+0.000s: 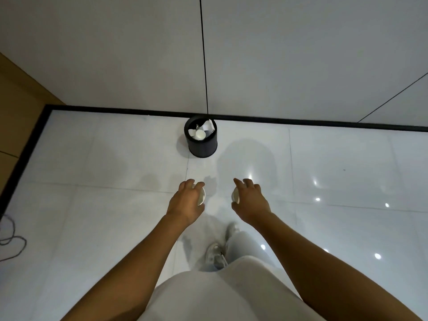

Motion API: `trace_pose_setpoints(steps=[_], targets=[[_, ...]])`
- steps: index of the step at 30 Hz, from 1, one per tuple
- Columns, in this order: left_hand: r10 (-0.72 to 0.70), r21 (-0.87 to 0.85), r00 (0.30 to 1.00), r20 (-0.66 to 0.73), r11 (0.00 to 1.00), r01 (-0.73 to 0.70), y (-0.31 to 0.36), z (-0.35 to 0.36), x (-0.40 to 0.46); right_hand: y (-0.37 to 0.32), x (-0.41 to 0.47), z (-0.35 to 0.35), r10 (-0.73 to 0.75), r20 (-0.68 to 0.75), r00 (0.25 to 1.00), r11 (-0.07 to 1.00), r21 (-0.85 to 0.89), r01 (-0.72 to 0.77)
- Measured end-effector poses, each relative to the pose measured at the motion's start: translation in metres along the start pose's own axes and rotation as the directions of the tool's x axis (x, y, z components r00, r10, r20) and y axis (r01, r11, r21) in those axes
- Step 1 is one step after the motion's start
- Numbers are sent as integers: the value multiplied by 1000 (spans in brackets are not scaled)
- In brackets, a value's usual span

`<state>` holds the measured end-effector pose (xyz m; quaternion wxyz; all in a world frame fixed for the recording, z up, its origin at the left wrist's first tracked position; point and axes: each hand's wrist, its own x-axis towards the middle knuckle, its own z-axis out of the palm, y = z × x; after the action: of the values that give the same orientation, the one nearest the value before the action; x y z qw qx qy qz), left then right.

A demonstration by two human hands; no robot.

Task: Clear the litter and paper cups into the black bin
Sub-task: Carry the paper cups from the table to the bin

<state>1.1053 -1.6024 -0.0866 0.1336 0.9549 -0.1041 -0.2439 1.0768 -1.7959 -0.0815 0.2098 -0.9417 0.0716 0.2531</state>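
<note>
A round black bin (pixel 203 147) stands on the white tiled floor against the far wall. White paper scraps and a paper cup (pixel 199 135) lie inside it. My left hand (pixel 186 201) grips a white paper cup (pixel 202 197) from above, held out in front of me. My right hand (pixel 251 200) grips a second white paper cup (pixel 235 195) the same way. Both hands hover above the floor, short of the bin, and each cup is mostly hidden under the fingers.
A black skirting strip (pixel 301 121) runs along the foot of the grey wall. A wooden panel (pixel 20 100) stands at the left, with a dark cable (pixel 11 237) lying on the floor below it. My legs and shoes (pixel 216 253) are beneath my arms.
</note>
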Motion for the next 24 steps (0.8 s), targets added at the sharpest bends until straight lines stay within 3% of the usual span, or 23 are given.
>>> trace_pose_setpoints(steps=[5, 15, 24], targets=[[-2, -2, 1000, -1, 1000, 2, -9, -42, 92, -11, 92, -41, 6, 22, 1000, 1000, -19, -6], [-16, -25, 999, 29, 1000, 17, -23, -108, 270, -42, 269, -119, -5, 5, 1000, 994, 109, 4], [93, 51, 979, 183, 993, -104, -79, -140, 393, -80, 369, -113, 180, 18, 983, 945, 275, -178]])
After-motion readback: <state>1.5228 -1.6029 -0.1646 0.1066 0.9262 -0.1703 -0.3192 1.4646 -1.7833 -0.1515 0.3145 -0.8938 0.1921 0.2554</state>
